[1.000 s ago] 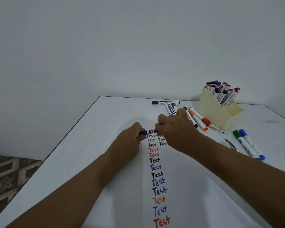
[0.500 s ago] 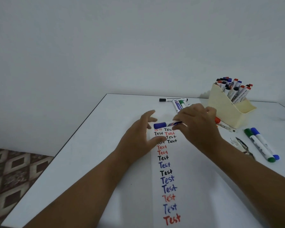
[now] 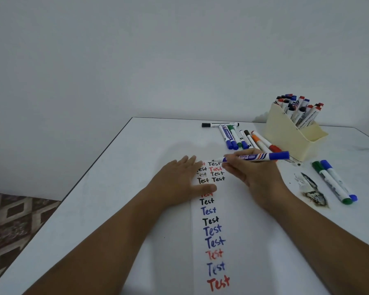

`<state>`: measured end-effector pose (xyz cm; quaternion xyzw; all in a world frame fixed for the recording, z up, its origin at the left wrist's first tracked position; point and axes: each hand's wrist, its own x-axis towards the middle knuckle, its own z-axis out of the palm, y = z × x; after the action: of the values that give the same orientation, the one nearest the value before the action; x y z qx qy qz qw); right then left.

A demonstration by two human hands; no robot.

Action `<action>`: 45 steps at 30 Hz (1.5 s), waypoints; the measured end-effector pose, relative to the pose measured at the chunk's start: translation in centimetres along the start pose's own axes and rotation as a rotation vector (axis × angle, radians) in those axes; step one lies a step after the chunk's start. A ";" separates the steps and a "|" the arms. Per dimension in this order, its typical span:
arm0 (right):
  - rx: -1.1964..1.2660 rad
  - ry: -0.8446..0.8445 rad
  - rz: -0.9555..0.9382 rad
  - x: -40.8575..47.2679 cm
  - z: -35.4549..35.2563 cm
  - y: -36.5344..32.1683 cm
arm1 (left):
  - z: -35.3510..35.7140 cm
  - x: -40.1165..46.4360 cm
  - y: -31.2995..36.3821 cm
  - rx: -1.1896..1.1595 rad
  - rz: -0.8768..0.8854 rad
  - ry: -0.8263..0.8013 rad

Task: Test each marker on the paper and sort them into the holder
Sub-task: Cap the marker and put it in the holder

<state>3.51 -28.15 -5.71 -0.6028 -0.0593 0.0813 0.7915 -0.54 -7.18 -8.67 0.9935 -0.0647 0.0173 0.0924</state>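
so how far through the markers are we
Many look done: the holder is packed with markers and the paper bears rows of "Test". In hand: the right hand holds a blue marker, cap on its back end, tip at the top of the paper, which the left hand presses flat. Left: the loose markers beside the holder, perhaps also the green and blue pair.

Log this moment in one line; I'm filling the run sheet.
left hand flat on paper | right hand holds blue marker | tip near paper

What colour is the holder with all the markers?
Pale cream, the holder, seen in the head view.
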 end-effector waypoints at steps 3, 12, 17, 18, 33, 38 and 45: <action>-0.278 -0.038 -0.041 0.2 -0.3 0.6 | -0.1 0.1 -0.2 0.027 0.013 -0.033; -0.463 -0.089 -0.089 -0.1 -0.3 1.1 | 0.0 0.3 -0.6 0.071 0.025 -0.096; -0.557 -0.118 -0.077 0.0 -0.3 0.9 | -0.1 0.2 -0.5 0.075 0.042 -0.107; -0.570 -0.118 -0.076 -0.1 -0.2 0.9 | -0.2 0.2 -0.5 0.077 0.046 -0.106; -0.598 -0.106 -0.075 -0.2 -0.1 0.7 | 0.0 0.1 -0.6 0.075 0.042 -0.109; -0.751 -0.104 -0.130 -0.1 0.2 1.2 | -0.2 0.1 -0.5 0.081 0.041 -0.110; -0.681 -0.066 -0.129 -0.1 -0.3 1.2 | -0.3 0.0 -0.4 0.075 0.040 -0.116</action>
<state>3.40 -28.13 -6.95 -0.8245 -0.1464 0.0260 0.5461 -0.48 -6.77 -8.42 0.9941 -0.0891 -0.0358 0.0508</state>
